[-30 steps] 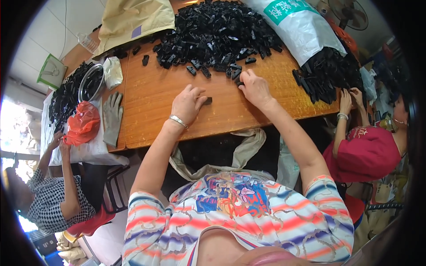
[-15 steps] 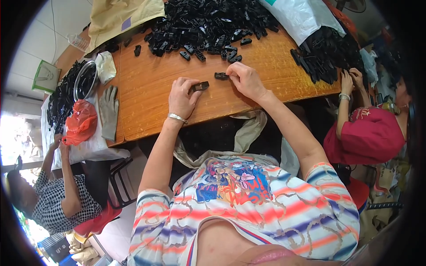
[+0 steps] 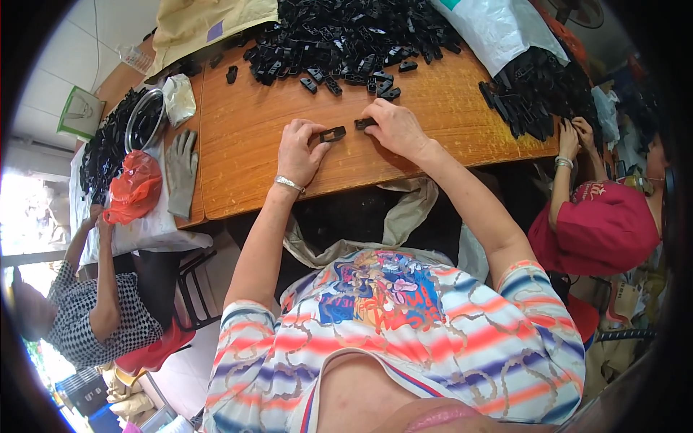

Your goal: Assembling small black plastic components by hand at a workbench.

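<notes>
My left hand (image 3: 299, 151) rests on the wooden table (image 3: 238, 166) and pinches a small black plastic frame piece (image 3: 333, 134) at its fingertips. My right hand (image 3: 395, 128) lies just to the right and holds a second small black plastic piece (image 3: 363, 123) between thumb and fingers. The two pieces are a short gap apart. A large heap of the same black parts (image 3: 346, 36) covers the far side of the table, with a few loose ones (image 3: 382, 85) just beyond my right hand.
A white sack (image 3: 498, 25) spills more black parts (image 3: 538, 94) at the right, where a person in red (image 3: 599, 224) works. At the left lie a grey glove (image 3: 180, 169), a red bag (image 3: 133, 187), a metal bowl (image 3: 144, 119), and a person in a checked top (image 3: 94, 317).
Both hands have drawn back from the heap toward the table's near edge, each now holding a black piece. The view has shifted slightly.
</notes>
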A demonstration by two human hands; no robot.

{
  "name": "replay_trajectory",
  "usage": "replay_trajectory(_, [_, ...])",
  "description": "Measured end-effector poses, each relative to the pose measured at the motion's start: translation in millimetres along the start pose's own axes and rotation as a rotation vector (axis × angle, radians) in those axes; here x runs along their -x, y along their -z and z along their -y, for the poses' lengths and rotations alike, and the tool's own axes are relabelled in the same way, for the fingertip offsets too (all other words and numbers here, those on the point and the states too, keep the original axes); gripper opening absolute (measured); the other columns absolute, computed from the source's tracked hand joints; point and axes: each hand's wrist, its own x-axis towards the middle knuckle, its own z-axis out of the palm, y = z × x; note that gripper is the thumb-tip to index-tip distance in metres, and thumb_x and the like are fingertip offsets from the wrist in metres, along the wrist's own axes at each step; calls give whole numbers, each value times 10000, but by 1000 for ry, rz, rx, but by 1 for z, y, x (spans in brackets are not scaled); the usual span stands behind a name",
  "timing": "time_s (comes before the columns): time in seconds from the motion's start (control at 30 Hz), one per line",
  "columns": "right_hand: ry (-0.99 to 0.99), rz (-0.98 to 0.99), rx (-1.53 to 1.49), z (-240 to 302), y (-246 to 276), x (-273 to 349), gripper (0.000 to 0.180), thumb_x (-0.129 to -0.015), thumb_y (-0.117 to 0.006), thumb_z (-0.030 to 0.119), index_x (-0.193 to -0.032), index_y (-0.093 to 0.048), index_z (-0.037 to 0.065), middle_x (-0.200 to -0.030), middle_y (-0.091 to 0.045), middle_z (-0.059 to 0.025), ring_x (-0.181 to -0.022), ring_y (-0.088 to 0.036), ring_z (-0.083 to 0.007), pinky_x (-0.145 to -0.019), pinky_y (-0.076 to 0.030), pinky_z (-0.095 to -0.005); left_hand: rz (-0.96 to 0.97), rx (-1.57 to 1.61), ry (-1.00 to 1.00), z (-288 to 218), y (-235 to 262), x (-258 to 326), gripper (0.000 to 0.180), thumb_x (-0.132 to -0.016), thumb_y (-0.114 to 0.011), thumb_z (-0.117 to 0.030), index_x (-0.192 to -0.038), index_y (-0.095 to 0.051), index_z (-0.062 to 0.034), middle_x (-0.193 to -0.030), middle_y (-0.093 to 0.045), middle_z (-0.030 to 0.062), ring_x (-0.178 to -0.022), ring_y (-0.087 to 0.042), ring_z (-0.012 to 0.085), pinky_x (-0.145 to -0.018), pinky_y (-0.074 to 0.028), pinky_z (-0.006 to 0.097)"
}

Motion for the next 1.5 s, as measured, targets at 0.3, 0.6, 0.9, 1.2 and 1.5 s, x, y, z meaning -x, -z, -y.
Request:
replay_trajectory(0.3, [54, -37, -181, 36, -25, -12, 219, -759, -740, 102, -950, -644, 56, -948, -617, -116, -827, -643, -335, -704, -522, -415, -7, -10, -9, 6, -2, -1, 267, -707, -765, -78, -953, -665, -56, -994, -597, 106, -957, -547, 308, -844, -471, 385])
replay_trajectory(0.6, [61, -39, -175, 43, -30, -11, 212, -755, -740, 103, -950, -664, 70, -943, -614, -111, -823, -640, -336, -698, -523, -417, 0, 36, 20, 2, -1, 4, 253, -704, -753, -69, -941, -666, -51, -982, -595, 101, -947, -544, 312, -842, -467, 389])
replay_trajectory(0.9, [42, 96, -68, 41, -21, -22, 223, -755, -736, 92, -971, -689, 59, -918, -602, -108, -846, -635, -323, -727, -520, -406, 90, 259, 119, 9, 7, -8, 185, -790, -710, -169, -920, -692, -37, -947, -630, 120, -935, -568, 308, -827, -468, 386])
replay_trajectory(1.2, [63, -29, -142, 32, -25, 2, 217, -760, -743, 162, -950, -689, 72, -908, -597, -128, -802, -631, -344, -703, -515, -430, 312, -9, 243, -7, 8, -28, 216, -802, -721, -269, -832, -686, -58, -921, -617, 122, -945, -577, 305, -833, -483, 406])
replay_trajectory(1.5, [178, 134, -273, 76, -29, 109, 299, -733, -754, 105, -1010, -647, 68, -918, -594, -93, -774, -640, -313, -649, -537, -413, -13, -304, -177, 33, 5, -82, 300, -807, -627, -21, -1072, -653, -157, -1154, -573, 80, -1089, -546, 287, -878, -513, 379])
